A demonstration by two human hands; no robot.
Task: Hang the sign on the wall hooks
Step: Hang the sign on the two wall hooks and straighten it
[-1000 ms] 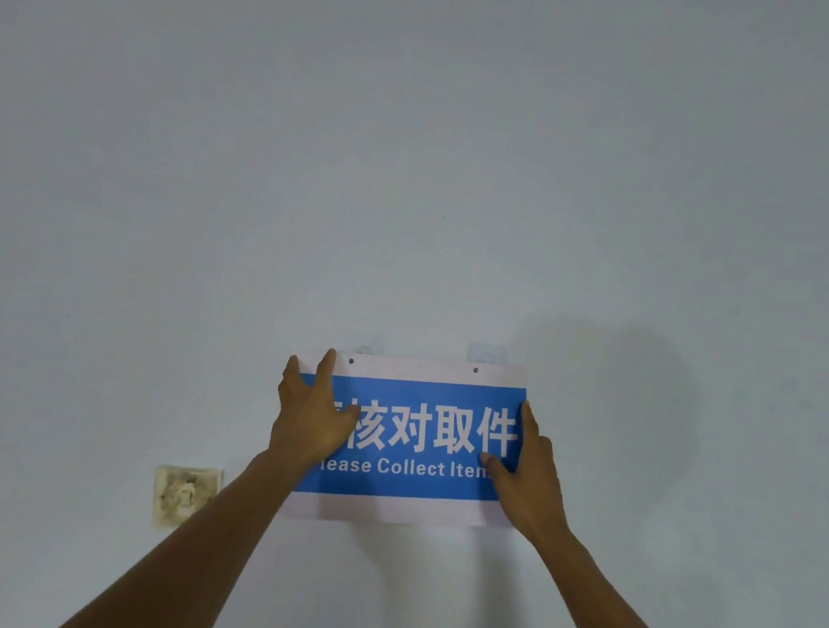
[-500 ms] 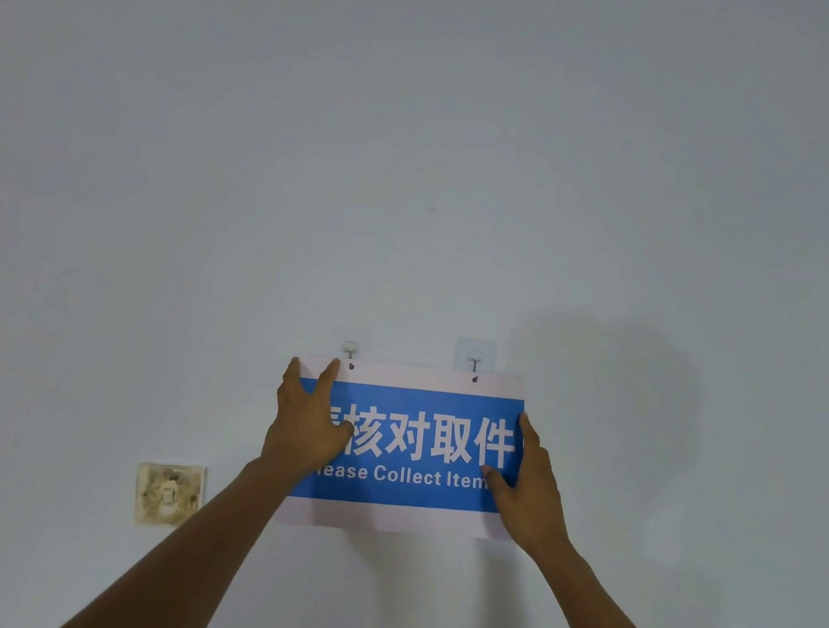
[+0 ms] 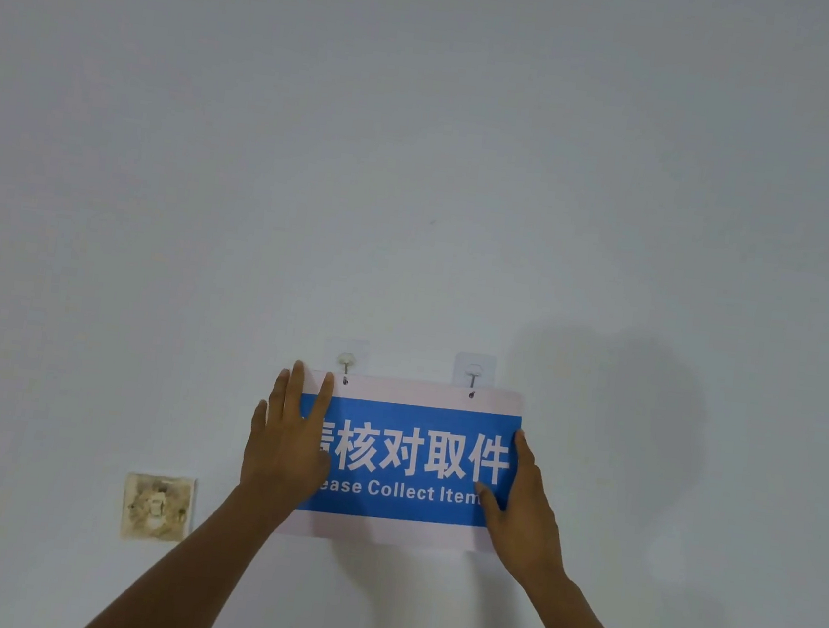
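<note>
A blue and white sign [image 3: 405,467] reading "Please Collect Items" lies flat against the wall at lower centre. Its two top holes sit on the left hook [image 3: 345,360] and the right hook [image 3: 473,373], both clear adhesive hooks showing just above the sign's top edge. My left hand [image 3: 283,446] rests flat on the sign's left part, fingers spread and pointing up, covering the first characters. My right hand [image 3: 521,512] holds the sign's right edge, thumb on the blue face and index finger along the edge.
A stained, yellowed wall box [image 3: 157,508] is set in the wall to the lower left of the sign. The rest is bare pale wall, with my shadow to the right of the sign.
The sign has dropped slightly so both hooks now show above its top edge with the holes on them. My left hand has flattened out, its fingers stretched up over the sign.
</note>
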